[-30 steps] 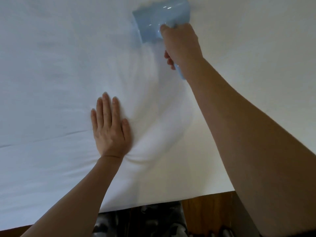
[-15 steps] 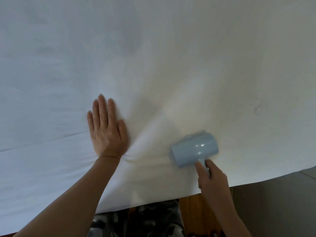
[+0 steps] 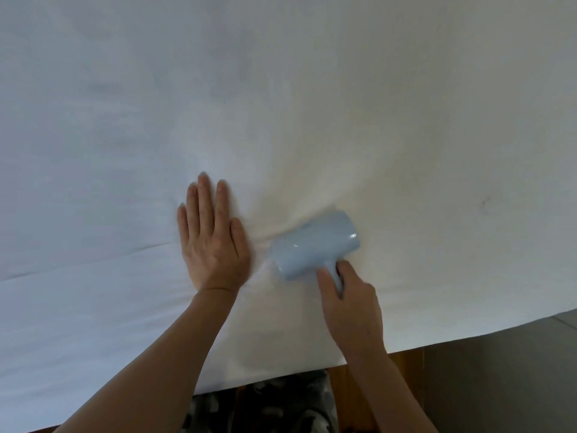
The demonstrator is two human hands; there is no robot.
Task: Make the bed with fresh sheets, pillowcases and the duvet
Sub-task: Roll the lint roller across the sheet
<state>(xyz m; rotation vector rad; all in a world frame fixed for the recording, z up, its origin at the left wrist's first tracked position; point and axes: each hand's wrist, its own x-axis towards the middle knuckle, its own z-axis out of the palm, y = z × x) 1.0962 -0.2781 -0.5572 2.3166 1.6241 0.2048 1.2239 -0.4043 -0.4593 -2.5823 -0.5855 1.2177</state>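
Observation:
A white sheet (image 3: 312, 98) covers the bed and fills most of the head view. My left hand (image 3: 210, 239) lies flat on it, fingers straight and together, pressing the cloth down. Small creases fan out to the right of that hand. Just to its right my right hand (image 3: 346, 301) grips the handle of a pale blue lint roller (image 3: 315, 245), whose drum lies on the sheet. A small dark mark (image 3: 485, 203) shows on the sheet at the right.
The sheet's near edge (image 3: 437, 342) hangs over the bedside. Below it I see a wooden floor strip (image 3: 352, 398), patterned trousers (image 3: 265, 404) and a grey floor or wall area (image 3: 499, 385) at the lower right.
My right hand pulled the lint roller from far up the sheet back toward the near edge, then shifted it left, close to my left hand. The left hand stayed pressed flat.

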